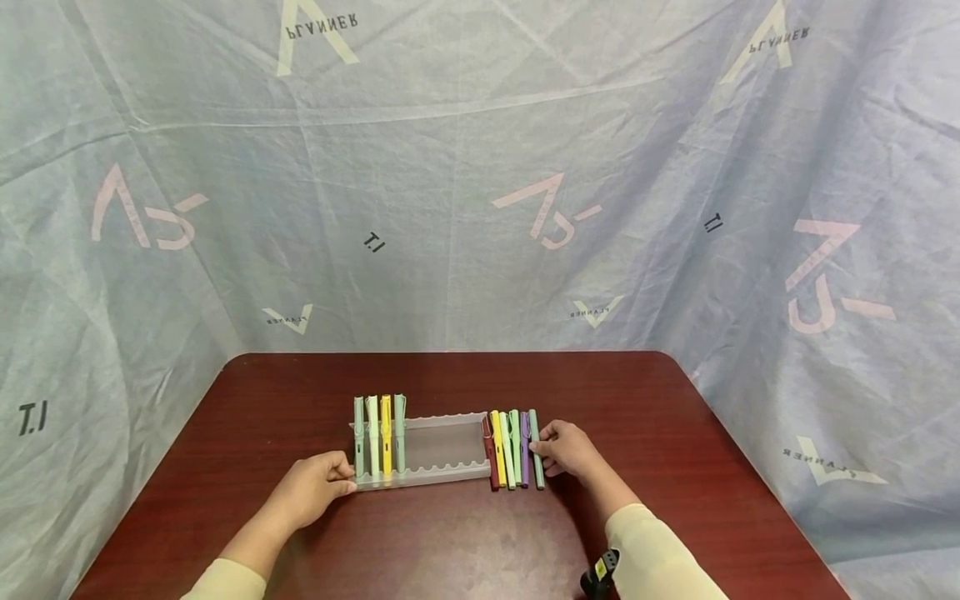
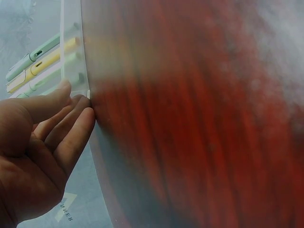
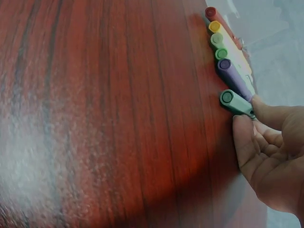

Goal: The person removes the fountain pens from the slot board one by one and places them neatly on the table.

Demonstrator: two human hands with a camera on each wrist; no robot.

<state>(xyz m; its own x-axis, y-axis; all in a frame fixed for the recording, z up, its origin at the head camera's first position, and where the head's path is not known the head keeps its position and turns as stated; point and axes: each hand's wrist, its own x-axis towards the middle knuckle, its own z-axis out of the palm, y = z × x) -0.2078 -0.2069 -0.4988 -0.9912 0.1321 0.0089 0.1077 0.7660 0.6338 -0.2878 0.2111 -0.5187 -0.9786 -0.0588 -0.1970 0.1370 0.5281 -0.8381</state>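
A translucent pen rack lies mid-table with several pastel pens in its left slots. My left hand pinches the rack's left front corner, thumb on one side of the rim and fingers on the other. In the left wrist view the left hand lies just below the slotted pens. Right of the rack a row of loose pens lies side by side on the table. My right hand pinches the outermost one, a dark green pen. Up close, the right hand's thumb and forefinger grip the dark green pen near its cap end, beside a purple pen.
The dark red wooden table has rounded far corners and is walled in by a grey printed cloth behind and at both sides. The rack's right slots hold nothing. A small black and yellow device sits at my right wrist.
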